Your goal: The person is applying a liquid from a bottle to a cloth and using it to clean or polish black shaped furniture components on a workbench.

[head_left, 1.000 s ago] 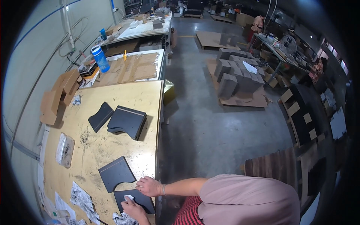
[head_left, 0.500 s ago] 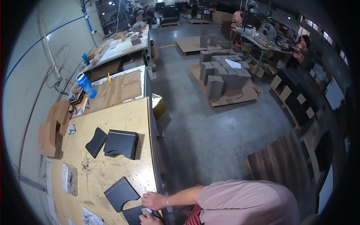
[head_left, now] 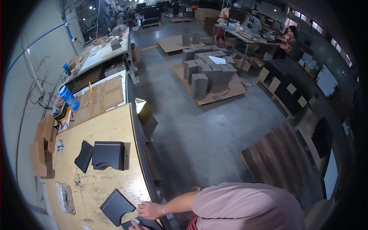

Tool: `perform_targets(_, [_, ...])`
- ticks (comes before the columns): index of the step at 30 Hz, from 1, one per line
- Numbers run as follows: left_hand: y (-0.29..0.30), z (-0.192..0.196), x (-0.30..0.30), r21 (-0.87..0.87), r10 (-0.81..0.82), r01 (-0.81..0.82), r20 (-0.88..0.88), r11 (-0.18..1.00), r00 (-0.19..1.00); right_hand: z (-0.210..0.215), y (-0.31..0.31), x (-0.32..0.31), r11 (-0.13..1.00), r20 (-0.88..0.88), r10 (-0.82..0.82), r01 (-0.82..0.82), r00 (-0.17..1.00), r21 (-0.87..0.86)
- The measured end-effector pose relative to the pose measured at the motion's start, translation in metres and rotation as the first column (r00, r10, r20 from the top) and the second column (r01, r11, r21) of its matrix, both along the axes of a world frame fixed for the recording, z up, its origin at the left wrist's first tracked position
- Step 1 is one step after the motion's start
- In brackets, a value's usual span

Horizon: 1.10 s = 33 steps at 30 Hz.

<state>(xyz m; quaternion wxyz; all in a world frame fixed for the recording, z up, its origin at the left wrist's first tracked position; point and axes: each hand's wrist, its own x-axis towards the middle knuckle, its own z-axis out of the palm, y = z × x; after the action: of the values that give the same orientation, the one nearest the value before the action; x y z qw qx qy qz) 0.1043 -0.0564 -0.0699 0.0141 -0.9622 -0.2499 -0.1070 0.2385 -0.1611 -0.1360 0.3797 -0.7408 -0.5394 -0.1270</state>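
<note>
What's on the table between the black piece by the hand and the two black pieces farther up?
Only bare, scuffed wooden table lies between the near black piece by the right hand and the far black pieces, in the head view.

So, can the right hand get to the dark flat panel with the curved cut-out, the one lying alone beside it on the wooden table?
Probably yes. The right hand rests on the wooden table right beside the dark flat panel, fingers pointing toward its edge, and nothing lies between them.
</note>
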Motion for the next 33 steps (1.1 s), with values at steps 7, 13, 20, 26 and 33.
perform_targets(7, [-0.038, 0.015, 0.009, 0.037, -0.093, 0.093, 0.008, 0.995, 0.996, 0.001, 0.002, 0.003, 1.000, -0.045, 0.027, -0.027, 0.999, -0.007])
perform_targets(13, [0.027, -0.008, 0.010, -0.049, 0.043, -0.037, 0.112, 0.998, 0.993, 0.015, -0.006, 0.000, 1.000, -0.054, 0.015, -0.014, 0.998, 0.018])
perform_targets(20, [-0.044, 0.017, -0.019, -0.005, -0.122, 0.122, -0.054, 0.993, 0.991, 0.010, -0.005, -0.001, 1.000, -0.049, -0.006, 0.008, 0.999, 0.020])
perform_targets(26, [0.015, 0.007, -0.023, -0.095, 0.186, -0.181, 0.045, 0.979, 0.982, 0.009, -0.006, 0.006, 1.000, -0.047, -0.002, 0.001, 0.999, -0.020])
perform_targets(33, [-0.021, -0.023, -0.074, 0.061, 0.069, -0.079, 0.148, 0.995, 0.987, 0.010, -0.001, -0.010, 0.999, -0.050, 0.049, -0.049, 0.998, 0.004])
